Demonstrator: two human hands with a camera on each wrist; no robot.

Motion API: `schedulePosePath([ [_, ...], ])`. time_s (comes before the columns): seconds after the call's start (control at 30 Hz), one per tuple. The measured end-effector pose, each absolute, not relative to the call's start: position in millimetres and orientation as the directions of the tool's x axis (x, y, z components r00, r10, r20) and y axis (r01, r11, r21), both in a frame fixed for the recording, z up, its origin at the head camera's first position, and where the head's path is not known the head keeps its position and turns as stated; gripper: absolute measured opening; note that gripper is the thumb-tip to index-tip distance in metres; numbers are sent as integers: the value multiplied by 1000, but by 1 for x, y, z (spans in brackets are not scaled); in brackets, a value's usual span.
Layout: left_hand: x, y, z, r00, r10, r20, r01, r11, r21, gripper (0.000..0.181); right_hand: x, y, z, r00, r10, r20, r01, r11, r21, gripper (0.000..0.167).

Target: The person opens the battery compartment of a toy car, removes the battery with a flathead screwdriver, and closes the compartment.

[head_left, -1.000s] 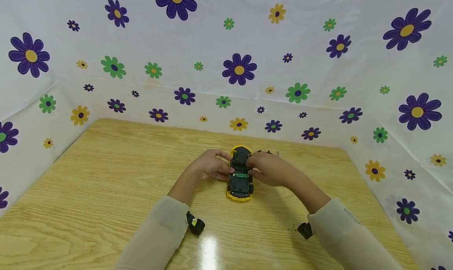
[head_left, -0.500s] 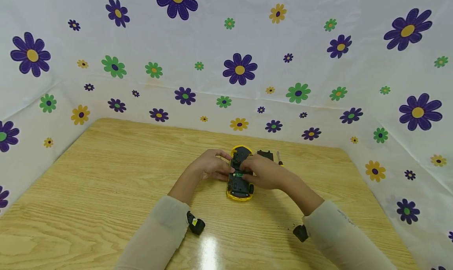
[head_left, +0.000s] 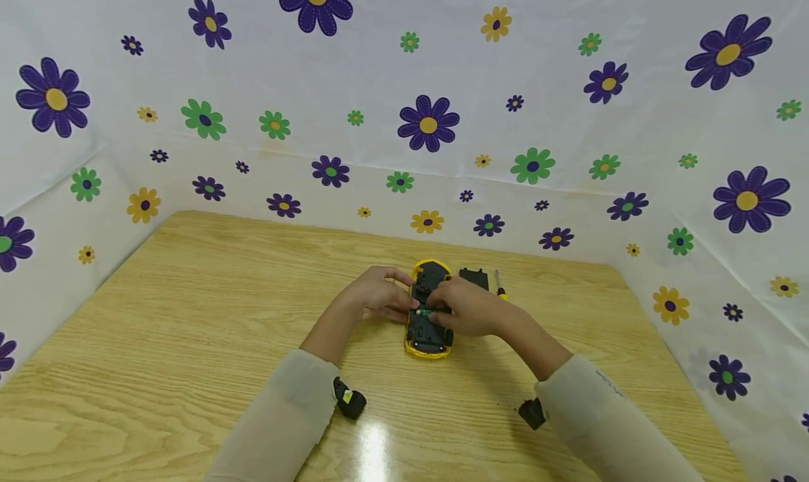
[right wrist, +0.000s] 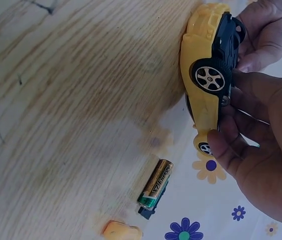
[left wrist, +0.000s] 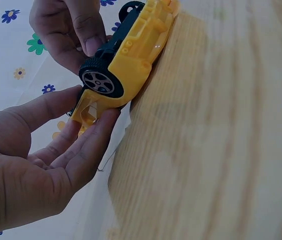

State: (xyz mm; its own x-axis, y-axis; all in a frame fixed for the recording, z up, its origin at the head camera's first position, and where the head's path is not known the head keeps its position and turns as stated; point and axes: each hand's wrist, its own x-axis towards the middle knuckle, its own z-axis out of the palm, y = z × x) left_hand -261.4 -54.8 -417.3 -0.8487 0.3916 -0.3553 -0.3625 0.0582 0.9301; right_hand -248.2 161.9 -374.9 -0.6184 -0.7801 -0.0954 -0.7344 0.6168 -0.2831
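Observation:
A yellow toy car (head_left: 428,345) lies upside down on the table, its black underside and a small green circuit board (head_left: 422,312) facing up. My left hand (head_left: 378,296) grips its left side, with thumb and fingers around the yellow body in the left wrist view. My right hand (head_left: 470,308) reaches over the right side, curled fingers against the car and its open underside. In the right wrist view, a small round metal end (right wrist: 225,100) shows between the right fingers and the chassis; whether it is a battery is unclear. The right fingertips are partly hidden.
Beyond the right hand lie a flat black plastic piece (head_left: 474,278) and a screwdriver (head_left: 499,285) with a yellow-and-black handle. The right wrist view shows a battery (right wrist: 155,183) beside the black piece. Flowered white cloth (head_left: 354,138) stands behind the wooden table (head_left: 221,313).
My right hand has moved left from the car's right edge onto its middle, uncovering the black piece and the screwdriver. The left hand and the toy car stay in place.

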Motion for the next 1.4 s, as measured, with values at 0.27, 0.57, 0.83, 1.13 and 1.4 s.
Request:
schedulePosePath([
  [0.27,-260,-55,-415,-846,396,-357,-364,59,929,46,-252,161,-376,-615,-780,-118,-709,612,-350,16],
  [0.57,-260,-55,-416,-850,388,-355,-361,61,931,46,-251,163,-375,-656,-745,-117,-646,636,-422,8],
  [0.83,-261,-54,-417,-848,396,-353,-361,59,931,47,-250,163,-375,-677,-724,-130,-604,648,-464,8],
  [1.13,-260,-55,-416,-848,397,-350,-360,52,932,46,-249,168,-372,-677,-730,-93,-622,635,-458,5],
  [1.4,-262,-55,-418,-851,393,-349,-359,50,932,45,-247,177,-372,-704,-708,-65,-609,648,-457,6],
])
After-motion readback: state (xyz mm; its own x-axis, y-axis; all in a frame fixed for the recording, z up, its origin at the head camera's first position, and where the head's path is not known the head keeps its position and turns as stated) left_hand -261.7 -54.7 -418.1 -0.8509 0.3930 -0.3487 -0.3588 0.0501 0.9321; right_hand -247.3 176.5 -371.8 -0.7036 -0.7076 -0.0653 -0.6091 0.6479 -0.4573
